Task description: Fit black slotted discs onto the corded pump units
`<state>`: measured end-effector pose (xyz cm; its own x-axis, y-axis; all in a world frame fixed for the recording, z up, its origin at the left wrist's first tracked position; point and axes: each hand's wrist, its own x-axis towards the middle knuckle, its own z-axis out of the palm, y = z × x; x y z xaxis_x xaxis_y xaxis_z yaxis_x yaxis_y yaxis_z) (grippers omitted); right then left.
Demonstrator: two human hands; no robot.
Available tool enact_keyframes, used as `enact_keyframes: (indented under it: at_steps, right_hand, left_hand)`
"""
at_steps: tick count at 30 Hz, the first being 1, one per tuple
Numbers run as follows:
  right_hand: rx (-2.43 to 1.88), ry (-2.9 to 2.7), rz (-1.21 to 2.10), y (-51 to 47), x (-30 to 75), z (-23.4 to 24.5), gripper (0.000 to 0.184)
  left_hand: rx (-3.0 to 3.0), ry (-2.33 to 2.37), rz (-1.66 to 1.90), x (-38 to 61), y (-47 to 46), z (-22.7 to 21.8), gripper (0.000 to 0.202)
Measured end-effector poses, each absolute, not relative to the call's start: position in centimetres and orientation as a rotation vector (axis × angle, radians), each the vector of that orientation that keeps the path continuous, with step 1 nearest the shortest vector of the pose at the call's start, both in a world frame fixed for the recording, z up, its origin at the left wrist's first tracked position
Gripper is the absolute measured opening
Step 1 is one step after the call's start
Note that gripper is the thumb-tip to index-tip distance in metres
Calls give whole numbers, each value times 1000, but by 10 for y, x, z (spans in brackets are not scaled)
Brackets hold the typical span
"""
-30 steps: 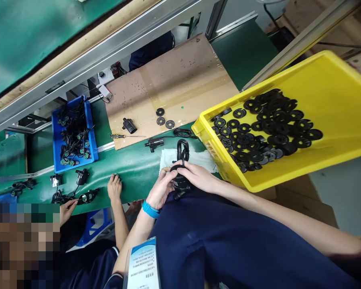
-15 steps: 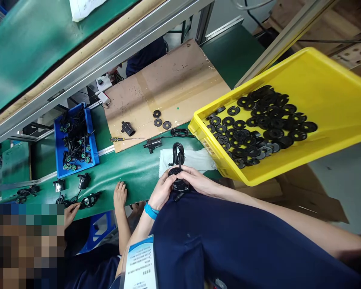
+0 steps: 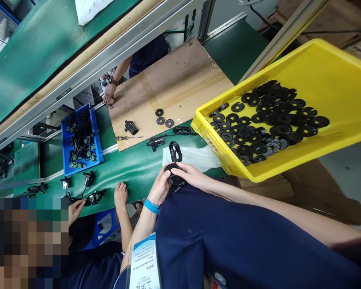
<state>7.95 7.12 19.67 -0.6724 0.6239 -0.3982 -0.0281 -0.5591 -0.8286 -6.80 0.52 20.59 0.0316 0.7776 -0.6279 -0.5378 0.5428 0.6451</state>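
At the near edge of the green belt (image 3: 132, 170), directly against the person's lap, both hands close on a small black pump body (image 3: 175, 179). The left hand (image 3: 160, 188) wraps it from the left with fingers curled and pressed to its side; the right hand (image 3: 190, 176) covers it from the right, fingers laid together over the top. The pump's coiled black cable (image 3: 175, 151) loops upward from it over a white cloth (image 3: 195, 157). The step in hand appears to be seating a part on the pump; the next move likely calls for firm, even finger pressure while the body is kept steady.

Just right, a tilted yellow tray (image 3: 333, 68) holds many black discs (image 3: 267, 120). Beyond the cloth lie another pump (image 3: 155, 142), a screwdriver (image 3: 126, 137) and three discs (image 3: 164, 118) on a cardboard sheet (image 3: 174, 80). To the left, a co-worker's hand (image 3: 120, 194) rests on the belt, and a blue bin (image 3: 82, 138) holds wired parts. An aluminium frame rail (image 3: 102, 56) crosses farthest back.
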Motion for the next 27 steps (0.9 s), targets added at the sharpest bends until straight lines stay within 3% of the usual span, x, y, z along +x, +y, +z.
enact_keyframes:
  at_steps: [11,18,27]
  right_hand:
    - [-951,-1601,1973,72,80,183,70]
    - [-853,-1825,1772,69,81,201,65]
    - [-760,-1690,2214,61,101,217,70]
  left_hand:
    - [232,1149,993,-65,6,217,66]
    - [414,1086,1007,-74,0,234,62]
    - [695,1258,970,-80,-21,264,66]
